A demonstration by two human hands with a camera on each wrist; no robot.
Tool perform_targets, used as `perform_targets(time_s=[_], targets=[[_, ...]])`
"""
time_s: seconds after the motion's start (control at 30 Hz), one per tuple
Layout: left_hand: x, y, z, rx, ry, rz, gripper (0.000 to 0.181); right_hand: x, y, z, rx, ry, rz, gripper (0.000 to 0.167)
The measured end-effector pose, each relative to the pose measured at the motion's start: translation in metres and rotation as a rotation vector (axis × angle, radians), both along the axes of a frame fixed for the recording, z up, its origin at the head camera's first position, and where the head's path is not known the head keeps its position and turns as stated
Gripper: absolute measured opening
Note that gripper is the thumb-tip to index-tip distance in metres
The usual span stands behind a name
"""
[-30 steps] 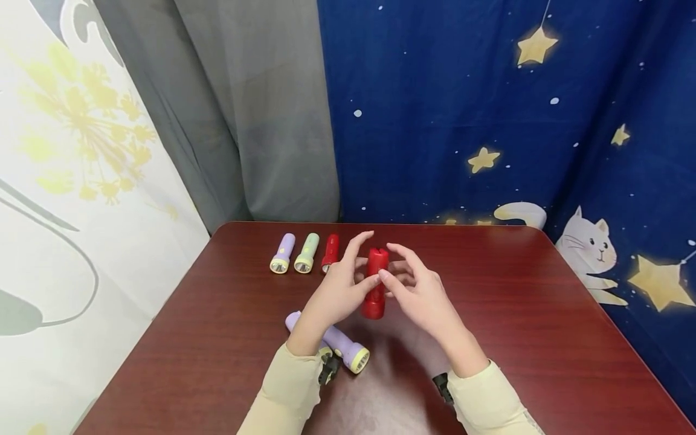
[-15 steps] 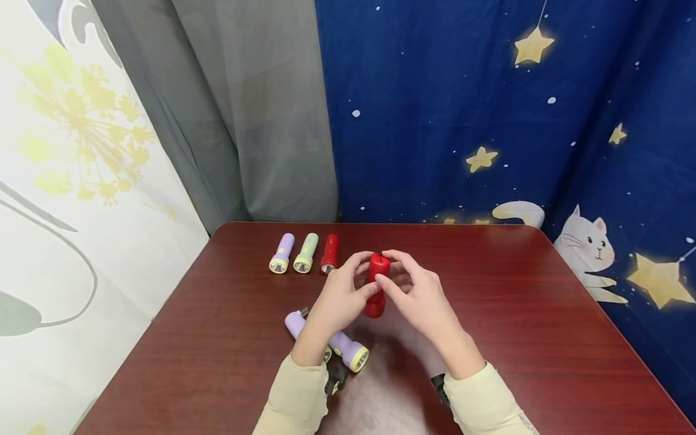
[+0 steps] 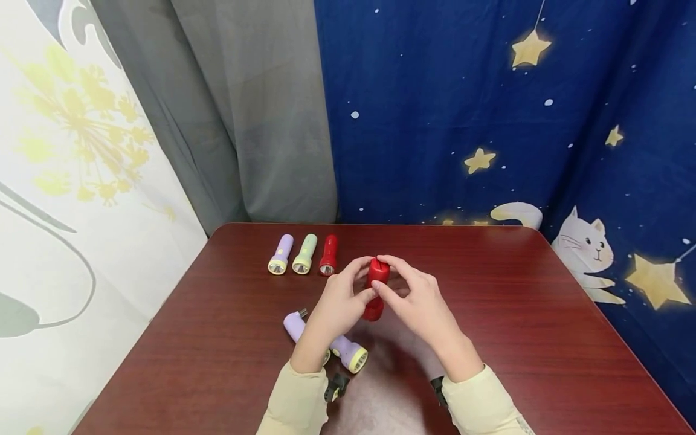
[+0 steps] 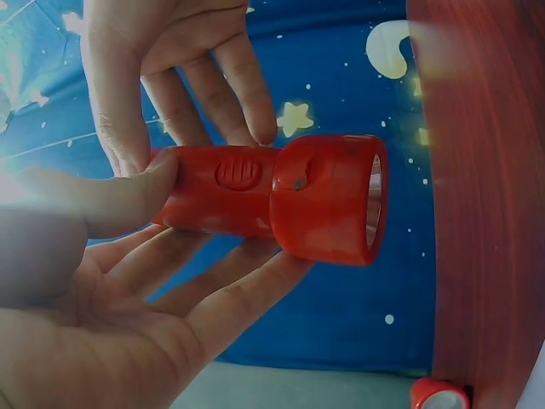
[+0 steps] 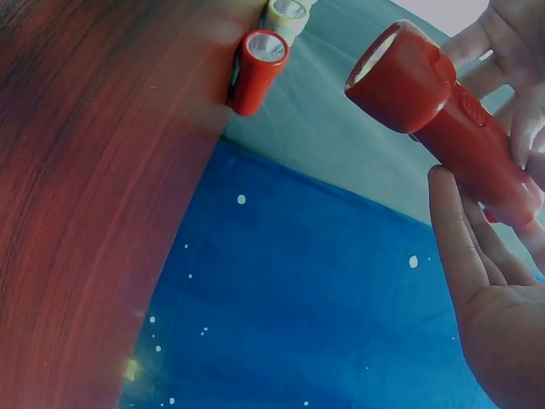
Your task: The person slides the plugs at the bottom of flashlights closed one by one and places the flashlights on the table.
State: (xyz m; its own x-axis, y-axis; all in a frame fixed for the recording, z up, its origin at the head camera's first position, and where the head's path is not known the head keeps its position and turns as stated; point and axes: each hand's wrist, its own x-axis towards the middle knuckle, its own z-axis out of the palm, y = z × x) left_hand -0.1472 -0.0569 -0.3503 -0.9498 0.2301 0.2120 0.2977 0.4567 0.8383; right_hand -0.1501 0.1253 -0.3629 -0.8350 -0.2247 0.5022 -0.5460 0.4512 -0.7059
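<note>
A red flashlight is held between both hands over the table, its tail end up and its lens end down. My left hand grips it from the left, with the thumb pressed on the near side. From the right, my right hand pinches the upper part of the barrel. In the left wrist view, the ridged switch on the flashlight shows. Two purple flashlights lie by my left forearm: the right one is partly covered by the wrist, and the left one has metal prongs sticking out.
Toward the back left of the brown table lie a purple flashlight, a green one and a smaller red one, side by side with lenses facing me. Grey and blue star-patterned curtains hang behind the table.
The fingers of both hands, spread wide earlier, have closed in around the top of the red flashlight. Its tail end has lowered slightly. The flashlights on the table have not moved.
</note>
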Motion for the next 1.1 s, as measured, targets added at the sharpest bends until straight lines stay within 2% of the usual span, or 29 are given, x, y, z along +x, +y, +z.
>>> perform_targets(time_s=[0.17,0.53,0.7,1.1], targets=[[0.0014,0.0015,0.0017,-0.019,0.013,-0.005,0.052,0.0016,0.0007,-0.0006,-0.002,0.051,-0.013,0.046],[0.0059,0.0043,0.003,-0.038,-0.011,-0.01,0.054,0.0029,0.0029,-0.0027,0.025,0.128,-0.034,0.044],[0.0067,0.0055,0.0027,-0.034,-0.025,-0.01,0.055,0.0038,0.003,-0.0027,0.029,0.142,-0.04,0.044],[0.0052,0.0087,0.0027,-0.058,0.001,0.003,0.054,0.0039,0.003,-0.0005,0.035,0.175,-0.049,0.04]])
